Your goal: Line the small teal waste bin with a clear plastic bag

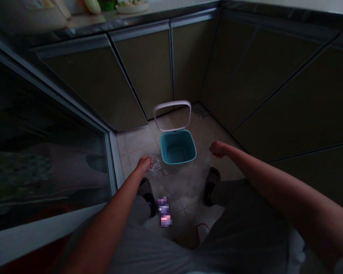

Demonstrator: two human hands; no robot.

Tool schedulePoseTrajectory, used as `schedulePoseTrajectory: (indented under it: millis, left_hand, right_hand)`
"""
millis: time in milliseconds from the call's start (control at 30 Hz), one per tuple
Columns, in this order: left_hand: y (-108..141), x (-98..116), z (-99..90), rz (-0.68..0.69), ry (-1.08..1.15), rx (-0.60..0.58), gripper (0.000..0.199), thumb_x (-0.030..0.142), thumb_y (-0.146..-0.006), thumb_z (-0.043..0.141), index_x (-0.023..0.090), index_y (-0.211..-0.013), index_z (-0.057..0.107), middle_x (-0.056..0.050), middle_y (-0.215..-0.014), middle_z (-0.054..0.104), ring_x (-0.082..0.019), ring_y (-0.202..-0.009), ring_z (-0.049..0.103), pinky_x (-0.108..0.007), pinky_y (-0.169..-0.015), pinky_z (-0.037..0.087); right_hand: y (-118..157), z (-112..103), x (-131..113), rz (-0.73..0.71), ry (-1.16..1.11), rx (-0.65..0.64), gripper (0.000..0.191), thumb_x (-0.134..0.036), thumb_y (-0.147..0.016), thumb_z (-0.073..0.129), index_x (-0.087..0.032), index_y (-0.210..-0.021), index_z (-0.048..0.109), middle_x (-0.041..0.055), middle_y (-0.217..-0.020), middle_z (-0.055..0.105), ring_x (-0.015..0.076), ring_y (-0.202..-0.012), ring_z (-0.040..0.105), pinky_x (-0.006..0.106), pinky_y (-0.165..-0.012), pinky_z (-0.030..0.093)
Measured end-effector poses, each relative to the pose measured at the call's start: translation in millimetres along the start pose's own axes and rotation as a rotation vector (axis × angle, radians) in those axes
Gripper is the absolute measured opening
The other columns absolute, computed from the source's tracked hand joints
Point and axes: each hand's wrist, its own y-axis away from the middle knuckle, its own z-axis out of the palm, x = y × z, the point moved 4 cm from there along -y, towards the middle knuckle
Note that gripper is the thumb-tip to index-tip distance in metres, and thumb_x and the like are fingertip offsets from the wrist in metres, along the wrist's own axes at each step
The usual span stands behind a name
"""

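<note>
A teal bin (178,147) stands open on the tiled floor, with nothing visible inside. Its pale rectangular rim frame (172,103) is raised upright at the back edge. Left of the bin, my left hand (145,164) is closed on a clear plastic bag (174,180), which spreads thinly in front of the bin between my hands. My right hand (218,148) is closed to the right of the bin, at the bag's other side; the film at its fingers is too faint to make out fully.
Cabinets (144,68) line the back and right under a countertop (160,14) holding food items. A framed glass door (112,160) is on the left. My slippered feet (212,184) flank a blurred purple-and-pink object (164,212) on the floor, with a red-edged white item (202,231) nearby.
</note>
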Motion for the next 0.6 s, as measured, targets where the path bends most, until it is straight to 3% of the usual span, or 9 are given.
schedulePoseTrajectory:
  millis: [100,200,267,333,433,533,600]
  left_hand:
    - [10,21,-6.6,0.109,-0.052,0.111,0.026,0.025,-0.080,0.065,0.019,-0.106,0.066,-0.005,-0.090,0.066,-0.019,-0.078,0.064,-0.024,-0.064,0.044]
    - [35,55,-12.9,0.398,-0.202,0.173,0.030,0.027,-0.080,0.069,0.021,-0.110,0.068,-0.008,-0.109,0.067,-0.021,-0.095,0.064,-0.026,-0.078,0.046]
    - [61,77,-13.7,0.551,-0.289,0.084,0.028,0.031,-0.084,0.066,0.022,-0.111,0.070,-0.007,-0.106,0.069,-0.020,-0.090,0.064,-0.028,-0.079,0.046]
    - [88,92,-15.1,0.606,-0.335,-0.066,0.027,0.035,-0.088,0.065,0.025,-0.111,0.071,-0.004,-0.093,0.070,-0.020,-0.079,0.063,-0.028,-0.073,0.043]
    - [121,104,-22.2,0.665,-0.428,-0.225,0.025,0.038,-0.087,0.067,0.028,-0.109,0.073,-0.002,-0.081,0.069,-0.021,-0.072,0.060,-0.029,-0.068,0.037]
    - [134,106,-29.0,0.716,-0.529,-0.315,0.019,0.036,-0.088,0.066,0.028,-0.103,0.074,-0.003,-0.080,0.070,-0.022,-0.073,0.061,-0.029,-0.069,0.036]
    - [133,105,-32.2,0.748,-0.593,-0.304,0.014,0.035,-0.089,0.064,0.027,-0.095,0.073,-0.004,-0.081,0.070,-0.023,-0.076,0.061,-0.031,-0.070,0.037]
  right_hand:
    - [2,-5,-2,0.002,0.106,0.015,0.023,-0.028,-0.096,0.058,-0.011,-0.082,0.065,0.0059,-0.064,0.060,0.0161,-0.054,0.061,0.030,-0.058,0.054]
    - [2,-18,-7,-0.065,0.216,0.094,0.025,-0.036,-0.093,0.063,-0.012,-0.090,0.069,0.0087,-0.070,0.063,0.0196,-0.061,0.065,0.031,-0.059,0.054]
    - [3,-31,-16,-0.138,0.210,0.207,0.027,-0.037,-0.091,0.065,-0.013,-0.102,0.071,0.0112,-0.081,0.067,0.0207,-0.067,0.066,0.029,-0.059,0.053]
    - [7,-47,-30,-0.204,0.152,0.323,0.033,-0.037,-0.091,0.065,-0.015,-0.115,0.069,0.0120,-0.090,0.069,0.0198,-0.071,0.067,0.026,-0.060,0.052]
    - [13,-68,-67,-0.245,0.042,0.374,0.037,-0.033,-0.093,0.061,-0.014,-0.124,0.067,0.0108,-0.092,0.069,0.0167,-0.070,0.064,0.023,-0.057,0.050]
    - [16,-86,-117,-0.265,-0.110,0.362,0.039,-0.029,-0.097,0.057,-0.014,-0.133,0.062,0.0096,-0.094,0.068,0.0130,-0.065,0.059,0.021,-0.054,0.049]
    - [16,-98,-151,-0.294,-0.181,0.383,0.047,-0.028,-0.098,0.057,-0.015,-0.144,0.053,0.0101,-0.101,0.068,0.0114,-0.064,0.058,0.021,-0.055,0.049]
